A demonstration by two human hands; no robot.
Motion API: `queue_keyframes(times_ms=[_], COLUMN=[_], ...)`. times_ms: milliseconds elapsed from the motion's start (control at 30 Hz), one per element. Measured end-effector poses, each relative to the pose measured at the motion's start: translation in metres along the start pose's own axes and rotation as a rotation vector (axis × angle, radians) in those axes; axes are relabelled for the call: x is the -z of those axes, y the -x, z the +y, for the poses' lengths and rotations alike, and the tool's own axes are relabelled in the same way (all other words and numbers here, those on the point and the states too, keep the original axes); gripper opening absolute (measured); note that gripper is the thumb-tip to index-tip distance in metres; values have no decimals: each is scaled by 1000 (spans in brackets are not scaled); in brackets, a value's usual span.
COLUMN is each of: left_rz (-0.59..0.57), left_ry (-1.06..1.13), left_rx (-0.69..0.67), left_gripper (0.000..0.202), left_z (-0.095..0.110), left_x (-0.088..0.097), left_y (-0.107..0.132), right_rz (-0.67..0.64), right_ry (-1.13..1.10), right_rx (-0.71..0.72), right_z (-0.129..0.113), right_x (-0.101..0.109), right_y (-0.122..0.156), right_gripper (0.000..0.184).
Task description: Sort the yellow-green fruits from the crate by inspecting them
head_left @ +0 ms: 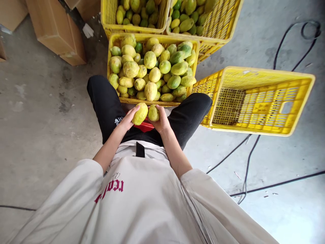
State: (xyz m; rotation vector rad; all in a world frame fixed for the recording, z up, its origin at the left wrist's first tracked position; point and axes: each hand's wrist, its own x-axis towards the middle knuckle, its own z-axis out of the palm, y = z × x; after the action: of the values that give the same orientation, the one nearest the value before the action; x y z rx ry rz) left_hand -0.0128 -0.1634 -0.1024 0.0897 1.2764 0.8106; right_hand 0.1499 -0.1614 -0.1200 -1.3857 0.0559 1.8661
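Observation:
In my left hand (127, 120) is a large yellow lemon (140, 114), its fingers wrapped round the near left side. My right hand (163, 121) grips a smaller, greener lemon (153, 113) from the right. The two lemons are side by side above my lap, close together. Just beyond them stands a yellow plastic crate (152, 101) heaped with yellow and green lemons (149, 59) of mixed sizes. Part of a red seat (144, 126) shows between my thighs, under the hands.
Two more yellow crates of lemons, a left one (134, 29) and a right one (223, 20), stand behind. To the right a yellow crate (266, 129) shows its bare inside. Cardboard boxes (56, 30) are at the upper left. Black cables (247, 166) cross the concrete floor.

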Motion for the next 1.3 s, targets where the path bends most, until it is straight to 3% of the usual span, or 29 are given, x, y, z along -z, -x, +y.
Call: queue_keyframes(times_ms=[167,300,533,700,800,933,1033,1200,1300], left_rz=[40,59,57,89,108,140,187,186,191], left_ry=[89,90,-39,26,51,77,70,70,50], left_rx=[44,39,65,23,40,52,72,52,49], left_gripper=[43,33,29,7,22,37,30,19,24], left_z=[3,1,2,4,7,10,9,6,6], left_x=[-4,-2,5,-2,-8,-11,-10,-7,-5], left_y=[4,0,-4,1,3,4,3,0,-1], right_rz=[74,38,-1,11,9,-8,-4,-6,30], right_ry=[-10,-27,-46,-77,-66,-59,-53,-31,-23], right_rx=[28,3,-48,-50,-78,26,53,14,19], right_z=[-2,-4,-5,-3,-3,-4,-5,-6,-4], right_x=[1,0,-6,-5,-3,-5,-7,-7,-8], right_y=[-3,-2,6,4,2,4,7,9,9], right_gripper=[40,44,42,30,33,24,15,20,25])
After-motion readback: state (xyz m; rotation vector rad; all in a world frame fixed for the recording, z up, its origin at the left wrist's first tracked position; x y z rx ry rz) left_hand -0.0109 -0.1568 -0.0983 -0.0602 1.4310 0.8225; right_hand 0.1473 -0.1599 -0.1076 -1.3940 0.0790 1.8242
